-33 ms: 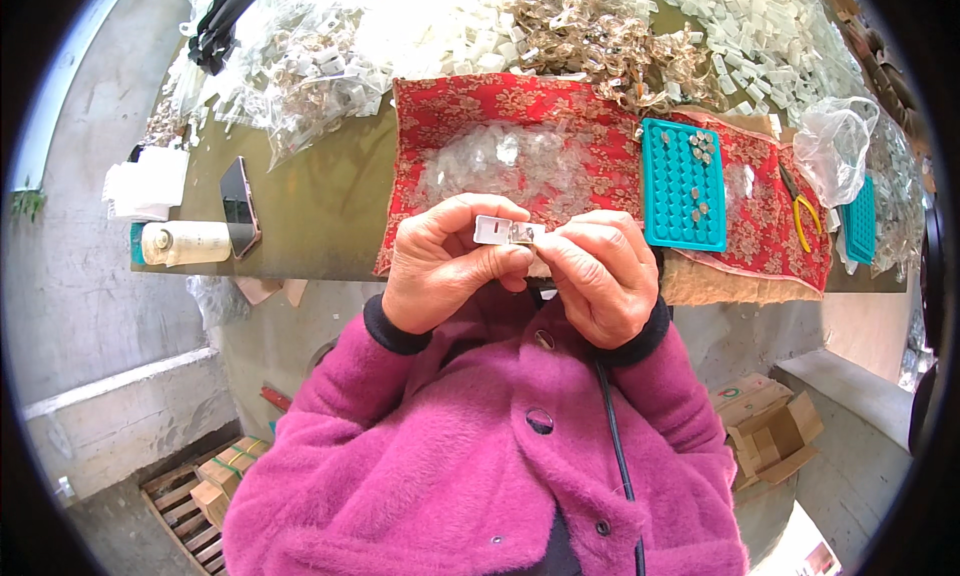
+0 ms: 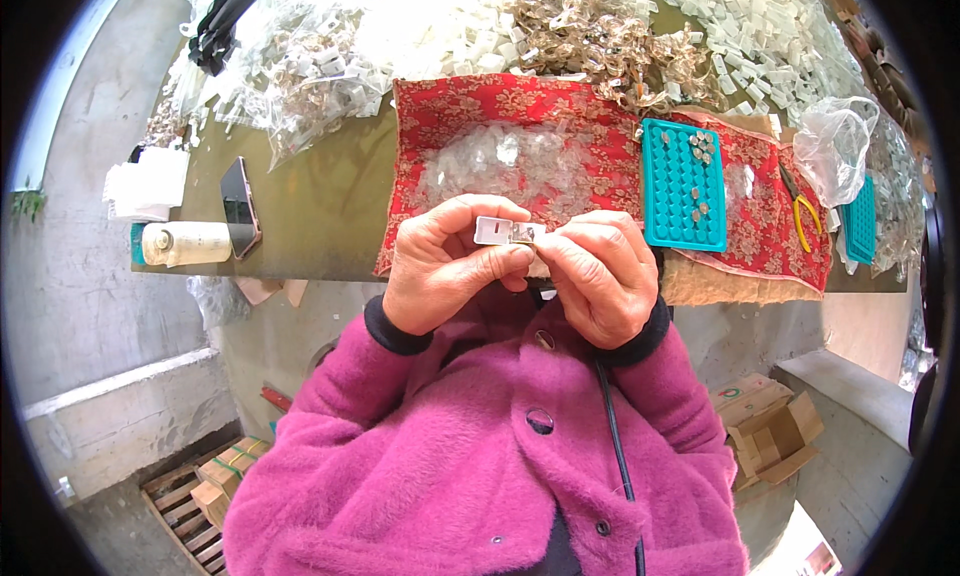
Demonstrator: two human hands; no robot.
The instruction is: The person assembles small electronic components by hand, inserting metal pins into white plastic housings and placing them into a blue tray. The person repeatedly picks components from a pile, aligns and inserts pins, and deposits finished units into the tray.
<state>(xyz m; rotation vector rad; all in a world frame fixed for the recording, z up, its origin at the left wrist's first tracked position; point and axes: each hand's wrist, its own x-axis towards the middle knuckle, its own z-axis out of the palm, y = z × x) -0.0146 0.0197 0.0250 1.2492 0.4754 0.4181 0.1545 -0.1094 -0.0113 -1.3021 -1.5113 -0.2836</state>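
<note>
Between thumb and fingers, my left hand (image 2: 432,264) pinches a small flat white plastic piece (image 2: 491,231) with a dark slot in it. A shiny metal clip-like part (image 2: 526,233) sits at its right end. The closed fingertips of my right hand (image 2: 608,276) press on that end; they partly hide it. Both hands are raised in front of my body at the table's near edge. Just beyond them, small clear plastic pieces (image 2: 510,156) lie heaped on a red flowered cloth (image 2: 420,106).
At right stands a teal dimpled tray (image 2: 656,201) with small silvery discs (image 2: 703,146), near yellow-handled pliers (image 2: 804,226). White plastic pieces (image 2: 440,26) and tangled metallic parts (image 2: 600,31) pile up behind. A phone (image 2: 240,206) and a cream cylinder (image 2: 188,243) are at left.
</note>
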